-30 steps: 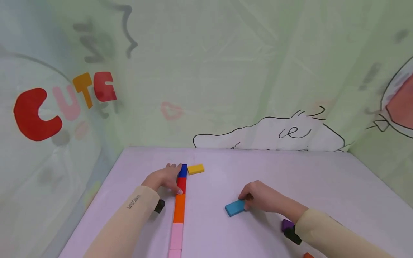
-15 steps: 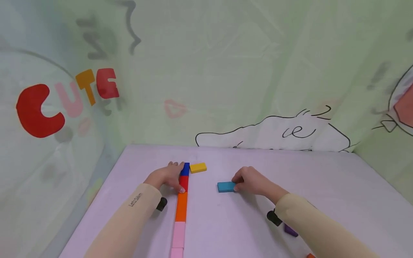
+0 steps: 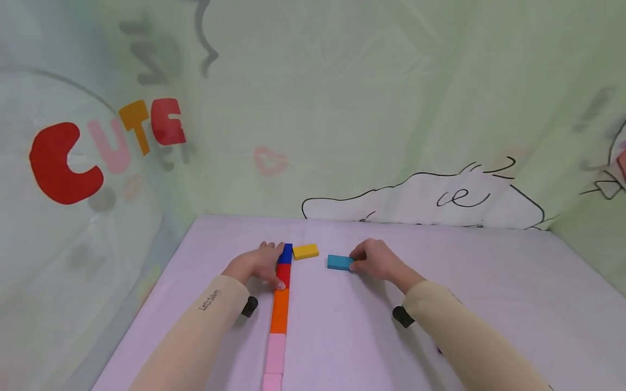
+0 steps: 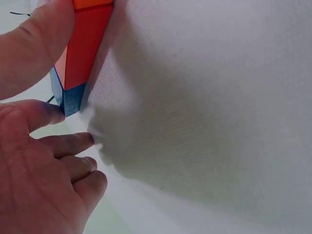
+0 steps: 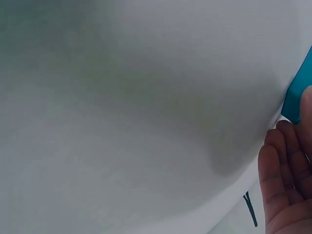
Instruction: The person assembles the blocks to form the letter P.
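A row of blocks runs away from the viewer: pink, orange, red, with a blue block at the far end. My left hand rests its thumb and a fingertip against the red and blue blocks; in the left wrist view its other fingers lie loosely beyond the blue block. A yellow block lies just right of the blue one. Right of that, my right hand pinches the right end of a light blue block, also partly visible in the right wrist view.
The white table ends at a pale printed cloth behind and at both sides. A small bit of a purple block shows beside the right sleeve. Black wrist devices sit below both wrists.
My right hand has moved the light blue block away from the viewer and left, closer to the yellow block. My left hand has stayed at the far end of the row. The view has shifted slightly.
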`<state>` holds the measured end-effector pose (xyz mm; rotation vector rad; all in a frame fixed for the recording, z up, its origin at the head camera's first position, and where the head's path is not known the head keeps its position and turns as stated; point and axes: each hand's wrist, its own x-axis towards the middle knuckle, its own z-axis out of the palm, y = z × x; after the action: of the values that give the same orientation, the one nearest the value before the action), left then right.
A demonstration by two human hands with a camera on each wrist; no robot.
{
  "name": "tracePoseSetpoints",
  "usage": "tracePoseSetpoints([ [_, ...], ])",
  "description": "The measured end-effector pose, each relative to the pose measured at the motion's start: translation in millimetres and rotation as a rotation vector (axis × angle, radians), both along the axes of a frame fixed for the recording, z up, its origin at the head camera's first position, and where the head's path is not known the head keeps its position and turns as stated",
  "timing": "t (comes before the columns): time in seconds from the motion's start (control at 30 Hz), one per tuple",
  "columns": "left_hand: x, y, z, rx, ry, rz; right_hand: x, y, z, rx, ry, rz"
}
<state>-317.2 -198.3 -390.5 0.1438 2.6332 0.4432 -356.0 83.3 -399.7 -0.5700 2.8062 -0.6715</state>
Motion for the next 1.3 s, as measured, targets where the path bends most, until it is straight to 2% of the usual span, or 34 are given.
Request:
tracePoseSetpoints([
  [0.4, 1.7, 0.3, 0.8, 0.002, -0.005, 0.008, -7.6, -12.7, -2.1, -0.015, -0.034, -0.084],
  [1.1, 2.4, 2.2, 4.1, -0.015, -0.004, 0.006, -12.0, -18.8, -5.1, -0.057, -0.050, -0.134],
  [1.3, 1.4, 2.5, 2.3, -0.021, -0.003, 0.005, -12.1, -20.4, -5.3, -0.059, -0.058, -0.150],
])
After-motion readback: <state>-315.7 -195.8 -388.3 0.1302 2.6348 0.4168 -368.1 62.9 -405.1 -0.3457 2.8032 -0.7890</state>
